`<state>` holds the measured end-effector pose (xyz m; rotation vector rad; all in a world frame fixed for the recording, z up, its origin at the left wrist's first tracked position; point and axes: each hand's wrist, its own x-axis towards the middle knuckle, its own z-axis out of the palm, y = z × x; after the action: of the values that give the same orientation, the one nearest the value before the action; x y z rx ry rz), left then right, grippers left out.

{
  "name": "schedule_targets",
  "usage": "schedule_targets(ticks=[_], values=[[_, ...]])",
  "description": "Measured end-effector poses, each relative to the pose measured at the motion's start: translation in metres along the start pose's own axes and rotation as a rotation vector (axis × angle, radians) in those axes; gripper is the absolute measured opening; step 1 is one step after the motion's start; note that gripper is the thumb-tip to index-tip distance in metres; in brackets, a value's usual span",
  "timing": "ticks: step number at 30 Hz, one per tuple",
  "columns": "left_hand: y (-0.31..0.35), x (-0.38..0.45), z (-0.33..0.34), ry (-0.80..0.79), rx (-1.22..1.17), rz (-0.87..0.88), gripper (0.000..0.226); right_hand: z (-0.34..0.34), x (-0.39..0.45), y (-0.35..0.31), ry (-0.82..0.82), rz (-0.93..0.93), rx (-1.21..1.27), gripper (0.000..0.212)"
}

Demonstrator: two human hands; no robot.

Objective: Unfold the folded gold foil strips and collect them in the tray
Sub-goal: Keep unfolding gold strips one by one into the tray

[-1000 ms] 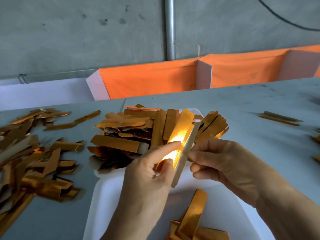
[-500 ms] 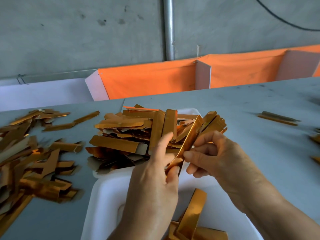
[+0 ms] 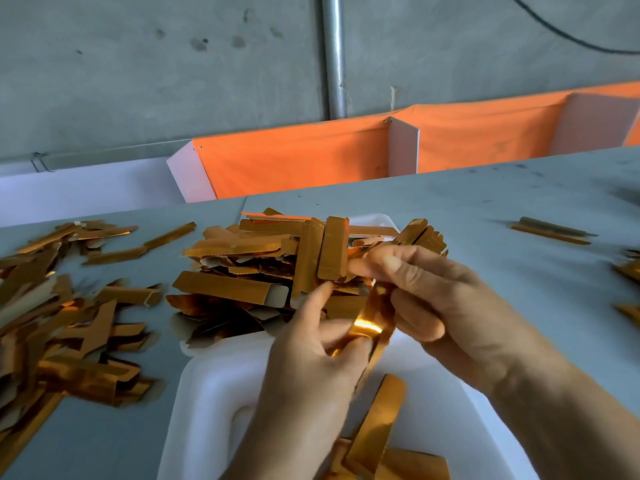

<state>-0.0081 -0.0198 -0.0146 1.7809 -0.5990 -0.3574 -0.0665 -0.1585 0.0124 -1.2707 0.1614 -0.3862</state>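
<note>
Head view: left hand (image 3: pixel 311 348) and right hand (image 3: pixel 433 299) both pinch one gold foil strip (image 3: pixel 372 320) above the tray (image 3: pixel 214 393).

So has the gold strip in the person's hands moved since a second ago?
Yes. The strip has dropped: it no longer reaches up over the pile at the tray's far end, and now sits low, pinched between the left hand and right hand.

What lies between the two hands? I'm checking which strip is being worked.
In the head view, one gold foil strip spans the gap, held by the left hand and right hand over the white tray.
</note>
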Motion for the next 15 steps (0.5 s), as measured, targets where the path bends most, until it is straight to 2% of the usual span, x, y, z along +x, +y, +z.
schedule_targets(ticks=[2,3,5,7,8,11,15], values=[[-0.001,0.005,-0.006,0.01,-0.17,-0.077,0.067,-0.005,0.003,-0.008,0.077,-0.122,0.182,0.03],[-0.002,0.006,-0.008,-0.001,-0.217,-0.099,0.064,-0.01,0.003,-0.01,0.13,-0.149,0.195,0.031],[-0.003,0.007,-0.01,-0.018,-0.271,-0.118,0.058,-0.017,0.001,-0.009,0.198,-0.081,-0.013,0.043],[-0.004,0.008,-0.011,-0.014,-0.3,-0.101,0.052,-0.018,-0.001,-0.005,0.135,0.097,-0.31,0.057],[-0.006,0.009,-0.011,-0.009,-0.305,-0.089,0.048,-0.016,-0.002,-0.003,0.074,0.171,-0.355,0.059],[-0.005,0.009,-0.014,-0.027,-0.295,-0.049,0.039,-0.009,-0.001,0.0,-0.024,0.22,-0.317,0.047],[-0.004,0.007,-0.015,-0.078,-0.219,0.009,0.029,-0.004,0.002,0.005,-0.003,0.223,-0.376,0.019]])
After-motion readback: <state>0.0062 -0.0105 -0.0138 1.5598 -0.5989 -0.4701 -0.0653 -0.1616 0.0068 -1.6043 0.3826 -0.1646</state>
